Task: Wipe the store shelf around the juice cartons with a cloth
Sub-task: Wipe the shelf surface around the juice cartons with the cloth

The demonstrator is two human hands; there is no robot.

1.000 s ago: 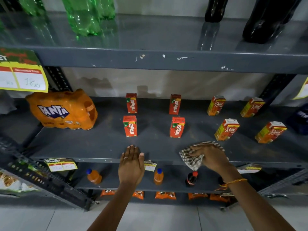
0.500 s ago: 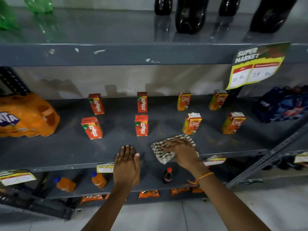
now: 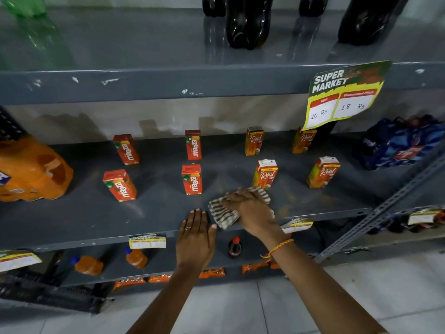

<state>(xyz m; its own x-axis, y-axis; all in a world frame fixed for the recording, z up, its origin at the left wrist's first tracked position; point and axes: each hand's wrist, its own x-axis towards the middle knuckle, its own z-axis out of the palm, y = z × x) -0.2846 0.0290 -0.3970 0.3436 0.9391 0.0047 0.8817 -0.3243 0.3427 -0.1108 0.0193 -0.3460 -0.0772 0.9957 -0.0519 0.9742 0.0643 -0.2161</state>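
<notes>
A grey metal shelf carries several small juice cartons in two rows: red Maaza cartons on the left and orange Real cartons on the right. My right hand presses a striped brown-and-white cloth flat on the shelf near its front edge, just in front of a Real carton. Fingers together, my left hand lies flat on the front edge, touching the cloth's left side and holding nothing.
An orange Fanta pack sits at the shelf's left end, a blue bottle pack at the right. A price sign hangs from the upper shelf, which holds dark bottles. Small bottles stand on the lower shelf.
The view has swung right. My right hand has slid the cloth left along the front edge, closer to my left hand, which stays on the edge.
</notes>
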